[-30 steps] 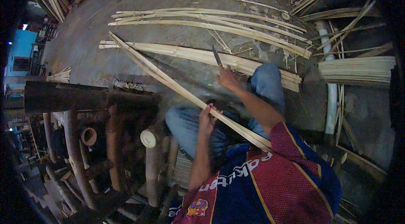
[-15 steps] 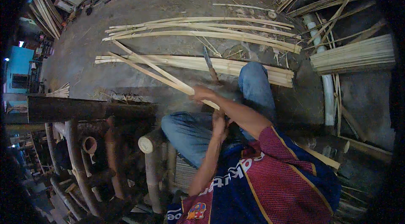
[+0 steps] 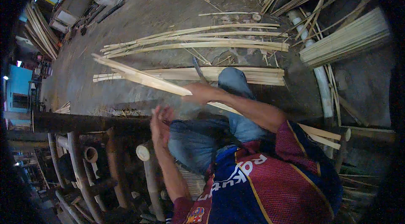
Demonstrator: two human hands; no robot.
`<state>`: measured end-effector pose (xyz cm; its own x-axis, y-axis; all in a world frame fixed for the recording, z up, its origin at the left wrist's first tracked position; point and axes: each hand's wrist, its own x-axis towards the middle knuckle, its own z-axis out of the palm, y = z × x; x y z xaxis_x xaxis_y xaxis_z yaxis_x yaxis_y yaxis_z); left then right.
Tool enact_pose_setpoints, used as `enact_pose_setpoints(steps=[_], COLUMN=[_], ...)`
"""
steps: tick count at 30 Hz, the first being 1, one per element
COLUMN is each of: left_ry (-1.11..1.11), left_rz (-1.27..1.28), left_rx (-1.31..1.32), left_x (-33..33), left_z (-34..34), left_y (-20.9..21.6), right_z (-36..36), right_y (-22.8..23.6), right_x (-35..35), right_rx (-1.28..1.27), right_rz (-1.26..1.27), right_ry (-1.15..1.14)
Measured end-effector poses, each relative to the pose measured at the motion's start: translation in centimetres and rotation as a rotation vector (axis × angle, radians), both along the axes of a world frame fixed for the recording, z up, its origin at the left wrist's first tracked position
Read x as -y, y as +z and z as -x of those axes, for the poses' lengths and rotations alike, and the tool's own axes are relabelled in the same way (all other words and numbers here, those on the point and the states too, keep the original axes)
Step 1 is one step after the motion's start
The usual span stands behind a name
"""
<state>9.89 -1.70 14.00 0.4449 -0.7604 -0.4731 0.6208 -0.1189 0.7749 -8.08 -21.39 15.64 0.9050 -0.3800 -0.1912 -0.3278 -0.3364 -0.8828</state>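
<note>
Long pale bamboo strips (image 3: 147, 79) slant across in front of me, running from the upper left, under my right forearm, to ends that stick out at my right side. My right hand (image 3: 203, 93) is closed around them above my knees. Over my left knee, my left hand (image 3: 161, 123) is raised, slightly blurred, its fingers apart and nothing in it. A knife (image 3: 197, 68) with a dark blade lies beyond my right hand, across a flat bundle of bamboo strips (image 3: 261, 75) on the floor.
Farther off, more loose strips (image 3: 194, 38) lie on the concrete floor (image 3: 139, 17). A tied stack of slats (image 3: 346, 38) and a pale pole (image 3: 322, 82) are at the right. Left of me stands a bamboo frame (image 3: 78, 169) beside a cut bamboo post (image 3: 143, 153).
My left hand has let go of the strips near my lap and moved left. The strips, spread in a V before, now lie nearly together, and my right hand still grips them.
</note>
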Motion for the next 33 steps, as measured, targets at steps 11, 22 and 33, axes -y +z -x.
enact_pose_setpoints(steps=[11,22,33], left_ry=[0.239,0.341,0.378], left_rz=[0.467,0.604,0.776], left_rx=[0.018,0.097,-0.058], left_x=[12.1,11.5,6.9], left_z=[-10.0,-4.2,-14.2], left_y=[17.8,20.8,14.2], right_z=[2.8,6.5,9.9], right_y=[7.6,4.2,1.4], right_x=[-1.3,-0.5,-1.8], right_rx=[0.290,0.143,0.079], right_rz=[0.231,0.260,0.064], right_ry=[0.014,0.001,0.077])
